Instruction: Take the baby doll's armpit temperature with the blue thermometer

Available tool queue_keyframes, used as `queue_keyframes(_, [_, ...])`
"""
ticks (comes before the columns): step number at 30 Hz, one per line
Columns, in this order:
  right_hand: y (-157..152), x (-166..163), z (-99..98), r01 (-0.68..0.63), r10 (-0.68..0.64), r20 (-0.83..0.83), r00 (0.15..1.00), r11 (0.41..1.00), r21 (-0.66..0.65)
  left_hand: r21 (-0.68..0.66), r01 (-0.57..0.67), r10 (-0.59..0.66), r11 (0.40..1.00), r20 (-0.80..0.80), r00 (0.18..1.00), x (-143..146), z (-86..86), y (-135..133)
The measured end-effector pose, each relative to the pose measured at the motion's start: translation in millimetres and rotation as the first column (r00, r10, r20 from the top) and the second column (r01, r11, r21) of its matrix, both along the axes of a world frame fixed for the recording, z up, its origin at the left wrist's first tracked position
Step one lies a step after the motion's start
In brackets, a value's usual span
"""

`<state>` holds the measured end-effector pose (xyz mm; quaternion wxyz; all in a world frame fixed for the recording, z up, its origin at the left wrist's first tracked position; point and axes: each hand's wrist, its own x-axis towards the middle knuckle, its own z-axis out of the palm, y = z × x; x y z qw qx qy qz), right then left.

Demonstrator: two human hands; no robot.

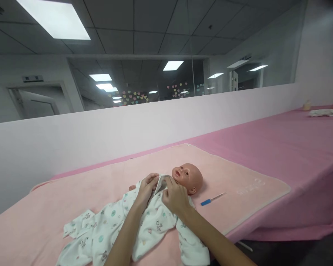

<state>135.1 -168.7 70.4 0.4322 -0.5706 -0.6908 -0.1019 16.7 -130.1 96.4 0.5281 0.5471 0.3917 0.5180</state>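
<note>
A baby doll [188, 178] lies on its back, its head toward the right. It is dressed in a white printed baby shirt [155, 225] and matching pants [100, 229]. My left hand [148, 189] is closed on one edge of the shirt at the neckline. Just below the doll's chin, my right hand [174, 195] pinches the other side of the collar, and the cloth between the two hands is lifted and folded open. Right of the doll's head lies a glass thermometer [213, 199] with a blue end, touched by neither hand.
Under the doll is a peach mat [233, 177] on a pink-covered table [302, 147]. A white wall [144, 123] with a glass window above it runs along the back. Folded cloths [322, 112] and a small yellowish bottle [306, 105] stand at the far right.
</note>
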Motion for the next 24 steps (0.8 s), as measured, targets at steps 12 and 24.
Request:
queue_keyframes(12, [6,12,-19.7,-0.249,0.401,-0.294,0.867,0.862,0.442,0.314,0.199,-0.041,0.928,-0.446,0.894,5,1.1,-9])
queue_keyframes(24, [8,10,-13.4,-0.264,0.41,-0.372,0.833,0.885,0.384,0.126,0.17,-0.142,0.977,-0.203,0.969,7,4.6,-9])
